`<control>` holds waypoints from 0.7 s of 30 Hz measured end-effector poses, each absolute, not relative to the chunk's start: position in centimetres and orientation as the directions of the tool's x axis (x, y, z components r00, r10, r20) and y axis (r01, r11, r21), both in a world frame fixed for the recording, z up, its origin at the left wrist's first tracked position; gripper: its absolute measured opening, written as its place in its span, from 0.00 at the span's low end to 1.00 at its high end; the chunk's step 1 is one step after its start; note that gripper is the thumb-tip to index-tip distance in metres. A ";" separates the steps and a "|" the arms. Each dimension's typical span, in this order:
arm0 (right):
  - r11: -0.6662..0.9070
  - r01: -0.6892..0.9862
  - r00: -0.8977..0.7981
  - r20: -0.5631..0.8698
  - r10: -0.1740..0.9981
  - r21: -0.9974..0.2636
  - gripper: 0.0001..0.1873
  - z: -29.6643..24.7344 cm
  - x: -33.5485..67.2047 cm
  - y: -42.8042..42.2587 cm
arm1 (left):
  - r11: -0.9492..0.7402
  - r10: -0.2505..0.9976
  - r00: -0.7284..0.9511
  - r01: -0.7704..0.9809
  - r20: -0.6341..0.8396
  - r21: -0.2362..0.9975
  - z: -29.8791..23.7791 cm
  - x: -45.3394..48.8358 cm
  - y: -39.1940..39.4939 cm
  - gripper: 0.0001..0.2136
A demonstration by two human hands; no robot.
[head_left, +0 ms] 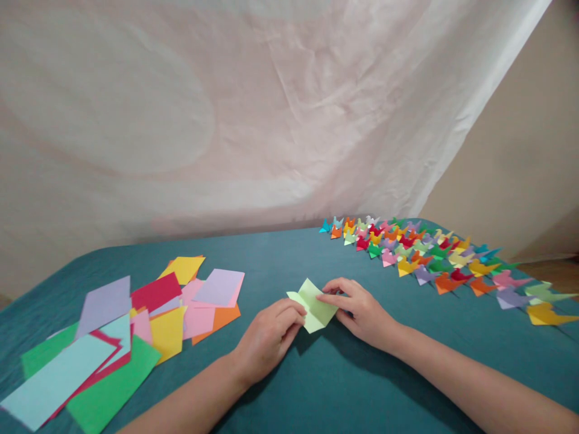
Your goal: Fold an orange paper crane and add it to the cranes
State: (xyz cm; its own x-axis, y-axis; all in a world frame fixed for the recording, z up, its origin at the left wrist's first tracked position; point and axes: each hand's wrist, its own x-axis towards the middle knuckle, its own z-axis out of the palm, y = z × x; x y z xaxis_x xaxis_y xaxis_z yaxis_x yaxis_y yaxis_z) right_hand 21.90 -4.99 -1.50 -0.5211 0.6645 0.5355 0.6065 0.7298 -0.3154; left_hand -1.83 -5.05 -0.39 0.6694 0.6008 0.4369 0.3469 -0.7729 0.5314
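A pale green paper sheet [313, 304], partly folded, lies on the teal table [344, 374] in front of me. My left hand [269, 337] pinches its near left edge with curled fingers. My right hand [362, 310] presses on its right side, the index finger stretched along a crease and the other fingers curled over the paper. Both hands are touching the sheet.
A loose spread of coloured paper sheets [117, 331] covers the table's left part. Several rows of small folded paper birds [434, 256] in many colours run along the right side toward the back. A creased white cloth [253, 114] hangs behind the table.
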 end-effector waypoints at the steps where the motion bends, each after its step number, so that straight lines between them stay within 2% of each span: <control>1: 0.735 0.611 -0.536 0.531 0.657 -0.294 0.21 -1.6 22.1 -4.8 | -0.775 0.595 0.676 0.342 0.434 0.531 -0.4 -1.8 -5.1 0.07; 7: 0.762 0.625 -0.577 0.557 0.598 -0.170 0.17 -1.7 22.5 -4.6 | -0.768 0.599 0.689 0.351 0.408 0.536 -0.3 -1.9 -5.1 0.09; 12: 0.766 0.631 -0.605 0.540 0.586 -0.125 0.14 -1.3 22.3 -5.0 | -0.745 0.641 0.672 0.431 0.370 0.509 -0.2 -1.9 -5.0 0.12; 16: 0.774 0.616 -0.623 0.513 0.590 -0.143 0.13 -1.2 22.2 -5.2 | -0.751 0.651 0.669 0.496 0.358 0.436 -0.4 -2.0 -4.9 0.09; 21: 0.769 0.592 -0.603 0.500 0.622 -0.243 0.11 -1.1 22.0 -5.3 | -0.727 0.681 0.661 0.558 0.314 0.400 0.1 -1.8 -5.0 0.05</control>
